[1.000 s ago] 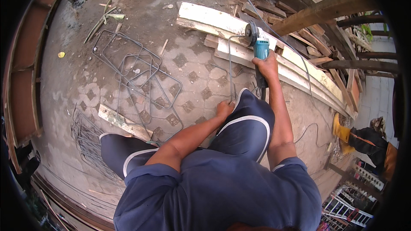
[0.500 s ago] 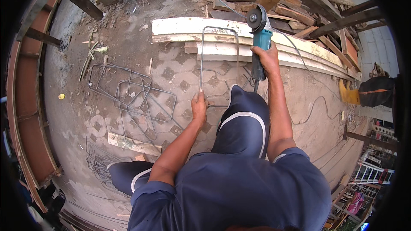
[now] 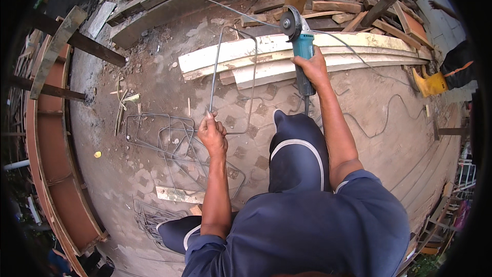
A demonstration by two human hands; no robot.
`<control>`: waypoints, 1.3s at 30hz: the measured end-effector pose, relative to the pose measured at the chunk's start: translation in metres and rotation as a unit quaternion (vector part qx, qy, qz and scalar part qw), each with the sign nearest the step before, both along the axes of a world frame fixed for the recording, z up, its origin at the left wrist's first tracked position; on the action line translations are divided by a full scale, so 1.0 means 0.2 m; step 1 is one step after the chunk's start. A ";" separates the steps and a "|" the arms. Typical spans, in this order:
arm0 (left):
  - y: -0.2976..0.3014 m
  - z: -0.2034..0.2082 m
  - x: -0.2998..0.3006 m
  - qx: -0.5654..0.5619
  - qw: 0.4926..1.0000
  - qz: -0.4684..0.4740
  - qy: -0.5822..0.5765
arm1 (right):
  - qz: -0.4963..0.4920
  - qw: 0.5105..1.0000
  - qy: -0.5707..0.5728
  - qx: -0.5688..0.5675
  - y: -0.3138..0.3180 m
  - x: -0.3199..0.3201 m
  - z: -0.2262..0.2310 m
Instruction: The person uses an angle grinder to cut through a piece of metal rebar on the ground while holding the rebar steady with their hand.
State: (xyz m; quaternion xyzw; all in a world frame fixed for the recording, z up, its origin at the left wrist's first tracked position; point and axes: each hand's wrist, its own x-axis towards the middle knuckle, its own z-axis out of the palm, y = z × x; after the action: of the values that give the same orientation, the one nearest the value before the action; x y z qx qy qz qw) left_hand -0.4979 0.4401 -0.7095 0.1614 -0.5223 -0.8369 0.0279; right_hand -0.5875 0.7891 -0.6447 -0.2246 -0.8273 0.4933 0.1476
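My left hand [image 3: 212, 132] is closed round the near end of a bent rectangular steel rod frame [image 3: 215, 67], which tilts up over the pale boards. In my right hand [image 3: 313, 66] is a teal and black angle grinder [image 3: 302, 46], gripped by its body with the disc pointing away from me. The disc is apart from the rod frame. Several more rod frames [image 3: 177, 136] lie overlapping on the ground left of my left hand. A denser heap of bent rods [image 3: 154, 220] lies beside my left knee.
White-faced boards [image 3: 359, 46] lie stacked ahead, with scrap wood [image 3: 333, 7] behind them. The grinder's cord [image 3: 387, 115] trails over the ground. A person's yellow boot [image 3: 428, 83] stands at the right. A long wooden formwork panel [image 3: 56, 143] runs along the left.
My left hand has moved left with the rod frame, which now leans more and sits farther from the grinder. The grinder stays in my right hand. The whole view has turned slightly.
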 end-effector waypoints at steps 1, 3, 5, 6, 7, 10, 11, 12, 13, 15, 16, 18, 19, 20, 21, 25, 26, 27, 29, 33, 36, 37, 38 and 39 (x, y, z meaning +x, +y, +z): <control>-0.02 0.06 -0.01 -0.072 0.997 0.010 0.033 | -0.005 1.000 0.008 -0.009 0.01 0.01 0.01; -0.05 0.18 -0.02 -0.215 0.971 0.033 0.100 | -0.014 0.999 0.023 -0.028 0.04 0.02 0.03; -0.03 0.24 0.02 -0.323 0.939 0.020 0.116 | -0.038 0.998 0.040 -0.034 0.10 0.02 -0.02; -0.04 0.20 0.05 -0.348 0.933 -0.001 0.091 | -0.039 0.997 0.044 -0.047 0.10 0.02 -0.02; -0.04 0.16 0.08 -0.375 0.924 -0.018 0.064 | -0.037 0.996 0.048 -0.064 0.08 0.02 0.00; -0.02 0.00 0.21 -0.301 0.952 -0.016 -0.042 | -0.051 0.991 0.080 -0.097 0.08 0.03 0.03; -0.05 -0.03 0.22 -0.231 0.967 -0.010 -0.111 | -0.058 0.988 0.095 -0.108 0.09 0.02 0.03; -0.04 0.00 0.22 -0.191 0.975 -0.012 -0.111 | -0.053 0.989 0.096 -0.103 0.09 0.03 0.02; -0.04 0.03 0.21 -0.181 0.977 -0.020 -0.111 | -0.049 0.990 0.081 -0.106 0.10 0.02 0.08; -0.07 0.08 0.17 -0.159 0.982 -0.034 -0.094 | -0.063 0.985 0.102 -0.124 0.10 0.08 0.02; -0.09 0.12 0.16 -0.224 0.972 -0.036 -0.064 | -0.064 0.985 0.107 -0.121 0.11 0.06 0.03; -0.16 0.19 0.13 -0.310 0.950 -0.021 0.015 | -0.069 0.985 0.110 -0.114 0.11 0.05 0.04; -0.19 0.24 0.13 -0.371 0.927 -0.023 0.052 | -0.072 0.984 0.113 -0.116 0.11 0.06 0.03; -0.18 0.29 0.14 -0.396 0.915 -0.025 0.069 | -0.075 0.983 0.116 -0.117 0.12 0.06 0.03; -0.17 0.40 0.15 -0.424 0.902 -0.024 0.084 | -0.074 0.983 0.118 -0.123 0.11 0.06 0.02; -0.19 0.24 0.15 -0.605 0.789 -0.106 0.000 | -0.047 0.980 0.116 -0.156 0.11 0.03 0.04; -0.20 0.23 0.21 -0.571 0.817 -0.072 0.031 | -0.064 0.981 0.107 -0.146 0.09 0.04 0.01; -0.17 0.25 0.20 -0.563 0.822 -0.072 0.040 | -0.060 0.982 0.113 -0.141 0.09 0.02 0.03; -0.13 0.30 0.30 -0.545 0.834 -0.078 0.031 | -0.045 0.985 0.100 -0.129 0.08 0.05 0.02; -0.08 0.60 0.34 -0.556 0.822 -0.065 0.106 | -0.052 0.981 0.117 -0.146 0.11 0.05 0.04; -0.10 0.73 0.37 -0.602 0.767 -0.049 0.217 | -0.062 0.977 0.134 -0.153 0.11 0.04 0.03; -0.10 0.74 0.37 -0.622 0.738 -0.044 0.258 | -0.070 0.976 0.132 -0.161 0.10 0.04 0.04; -0.10 0.69 0.35 -0.632 0.710 -0.067 0.305 | -0.079 0.974 0.130 -0.169 0.10 0.05 0.06; -0.11 0.60 0.35 -0.652 0.695 -0.133 0.272 | -0.083 0.972 0.128 -0.179 0.08 0.05 0.08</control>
State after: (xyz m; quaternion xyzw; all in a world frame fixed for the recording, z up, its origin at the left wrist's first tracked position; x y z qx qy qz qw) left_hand -0.4278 0.4182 -0.5889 -0.2028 -0.9228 -0.2884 0.1550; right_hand -0.5774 0.8046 -0.6292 -0.2502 -0.6783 0.6442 0.2497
